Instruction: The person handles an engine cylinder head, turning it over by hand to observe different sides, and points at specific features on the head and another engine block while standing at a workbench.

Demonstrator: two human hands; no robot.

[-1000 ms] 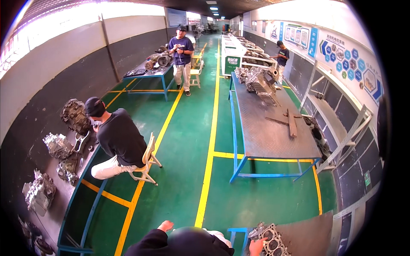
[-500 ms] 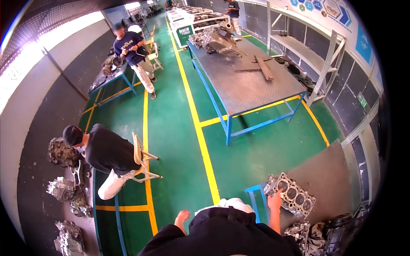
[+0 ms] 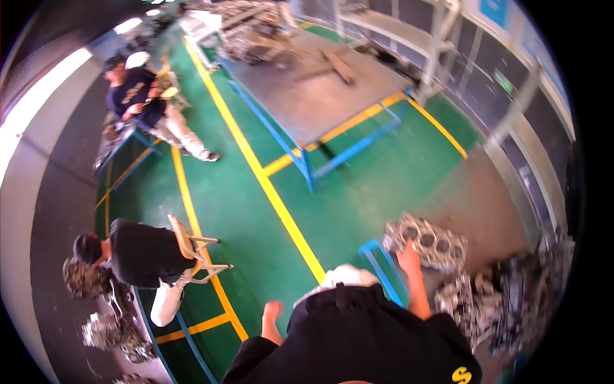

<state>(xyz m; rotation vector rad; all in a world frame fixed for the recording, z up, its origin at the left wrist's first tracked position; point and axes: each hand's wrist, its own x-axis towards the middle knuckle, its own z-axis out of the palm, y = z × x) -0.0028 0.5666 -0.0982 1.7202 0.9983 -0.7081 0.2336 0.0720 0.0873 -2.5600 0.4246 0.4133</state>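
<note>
On the brown surface at the person's right, a metal engine block with a row of round bores is set. Its left end is reached by the right hand, one finger apparently extended; how far the others are curled cannot be told. Nothing is visibly held by the left hand, its fingers loosely parted. The block can be judged heavy, rigid and perhaps oily; it would best be gripped under both ends, off the machined top.
</note>
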